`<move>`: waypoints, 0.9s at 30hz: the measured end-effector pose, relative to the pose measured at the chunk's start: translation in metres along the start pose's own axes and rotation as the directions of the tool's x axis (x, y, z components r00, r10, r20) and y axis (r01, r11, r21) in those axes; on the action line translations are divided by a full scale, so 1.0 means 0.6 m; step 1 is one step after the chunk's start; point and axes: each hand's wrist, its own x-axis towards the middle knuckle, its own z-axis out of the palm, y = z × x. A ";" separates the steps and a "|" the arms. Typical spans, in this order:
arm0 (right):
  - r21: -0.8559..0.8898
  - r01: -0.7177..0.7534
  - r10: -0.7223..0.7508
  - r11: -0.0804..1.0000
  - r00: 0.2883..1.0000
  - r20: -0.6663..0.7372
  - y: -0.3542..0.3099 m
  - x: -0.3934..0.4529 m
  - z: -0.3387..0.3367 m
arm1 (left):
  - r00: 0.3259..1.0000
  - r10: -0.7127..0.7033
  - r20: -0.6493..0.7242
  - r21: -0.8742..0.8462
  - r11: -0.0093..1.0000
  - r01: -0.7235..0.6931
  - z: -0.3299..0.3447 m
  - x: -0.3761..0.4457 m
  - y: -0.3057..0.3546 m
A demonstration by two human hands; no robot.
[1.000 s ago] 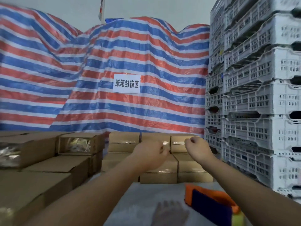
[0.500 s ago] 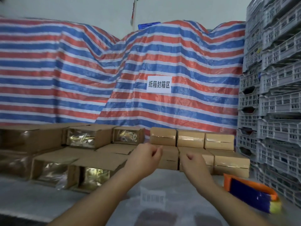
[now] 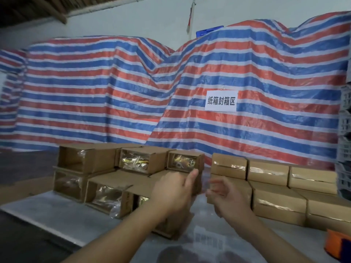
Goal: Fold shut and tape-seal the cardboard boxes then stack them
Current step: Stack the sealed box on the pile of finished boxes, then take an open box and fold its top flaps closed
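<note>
With each grip loose and empty, left hand (image 3: 171,188) and right hand (image 3: 226,196) should take 1 open box (image 3: 108,194) by both sides, clear of its gaping end.

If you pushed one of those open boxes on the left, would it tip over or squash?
Probably not tip: the open boxes lie low and wide on the table, so one would likely slide instead. The open end might squash a little, since nothing but crinkly plastic bags shows inside. The taped boxes on the right look stiffer, because their flaps are sealed.
</note>
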 end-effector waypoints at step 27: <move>-0.287 0.218 -0.042 0.933 0.857 0.514 -0.113 0.338 0.569 | 0.944 -0.220 -0.244 0.817 0.478 0.323 -0.297 0.202 -0.578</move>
